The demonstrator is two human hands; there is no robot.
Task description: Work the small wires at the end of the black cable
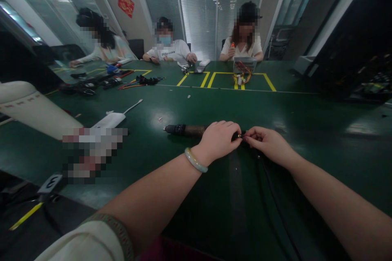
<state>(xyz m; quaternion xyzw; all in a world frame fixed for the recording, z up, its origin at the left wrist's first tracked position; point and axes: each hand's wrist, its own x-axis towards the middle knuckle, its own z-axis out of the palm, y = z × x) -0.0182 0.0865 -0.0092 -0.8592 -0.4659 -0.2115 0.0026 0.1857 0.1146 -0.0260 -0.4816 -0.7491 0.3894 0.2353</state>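
Observation:
A dark electric screwdriver (192, 131) lies across the green table, its bit end pointing left. My left hand (219, 140), with a pale bangle at the wrist, is closed around its rear part and hides much of it. At the tail end, the fingertips of my right hand (269, 144) pinch a small black cable plug (244, 134). Both hands nearly meet there. Whether the plug is seated in the screwdriver cannot be made out. A black cable (277, 204) runs from below my right hand toward the front edge.
A cream sleeve (33, 110) reaches in from the left beside a white device (110, 120) with a short lead. Farther back lie bundled black cables (147, 80). Several people sit across the green table (208, 104). A dark bulky object (352, 49) stands at right.

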